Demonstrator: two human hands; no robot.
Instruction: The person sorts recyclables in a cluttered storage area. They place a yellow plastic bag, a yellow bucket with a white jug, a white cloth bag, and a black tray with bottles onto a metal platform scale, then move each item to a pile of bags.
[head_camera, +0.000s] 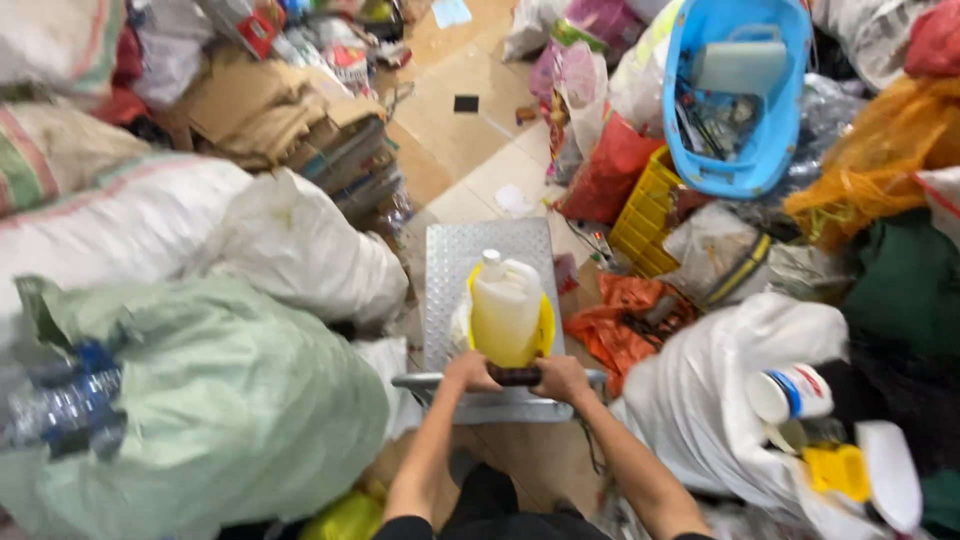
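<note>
My left hand (468, 372) and my right hand (562, 378) are both closed around a dark bar-shaped handle (515, 376) just below the middle of my view, my fingers curled over it from each side. Just above the handle, at 12 o'clock from my hands, a translucent pale yellow plastic jug with a white cap (505, 308) sits inside a round yellow plastic basin (544, 326). The basin rests on a grey patterned metal platform (455, 270) on the tiled floor (460, 140). At 9 o'clock lies a big pale green woven sack (230, 400), and above it a white woven sack (120, 225). At 1 o'clock a blue plastic tub (775, 130) holds mixed scrap. At 3 o'clock an orange plastic bag (625, 320) lies beside a white bag (720, 390).
</note>
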